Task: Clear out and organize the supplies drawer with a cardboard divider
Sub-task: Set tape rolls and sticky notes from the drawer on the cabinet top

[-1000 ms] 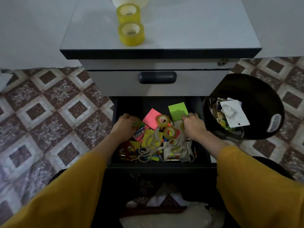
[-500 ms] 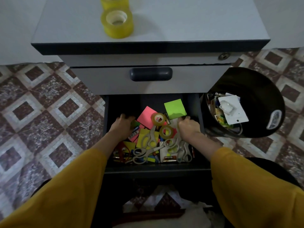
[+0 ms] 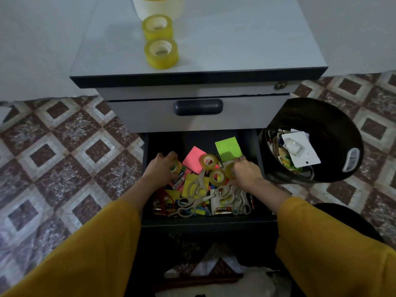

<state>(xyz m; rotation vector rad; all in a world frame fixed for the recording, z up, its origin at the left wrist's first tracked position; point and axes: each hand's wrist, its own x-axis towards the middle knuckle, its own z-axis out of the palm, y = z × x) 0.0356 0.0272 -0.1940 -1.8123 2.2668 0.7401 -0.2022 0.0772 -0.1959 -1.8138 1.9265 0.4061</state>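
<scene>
A black bin (image 3: 330,112) stands on the brown-and-white patterned tile floor (image 3: 64,146), just beside the cabinet's (image 3: 235,50) right side. A white blister card (image 3: 300,150) lies on top of the mixed scraps inside it. The closed upper front carries a dark handle (image 3: 198,107), with a round lock (image 3: 281,85) above it to the right.

Cabinet top (image 3: 235,39): near tape roll (image 3: 161,53), second roll (image 3: 157,27) just behind, larger roll (image 3: 158,7) behind both. Below — closed drawer (image 3: 199,123), then open drawer (image 3: 205,221). Inside: note pads (image 3: 228,148) at rear, loose rolls (image 3: 209,161) centre, scissors (image 3: 201,179) and batteries (image 3: 222,210) at front. Left hand (image 3: 161,171) grips left-side roll (image 3: 175,168); right hand (image 3: 246,174) grips right-side roll (image 3: 229,171). Bin (image 3: 334,125) on floor (image 3: 64,146), right of open drawer.
</scene>
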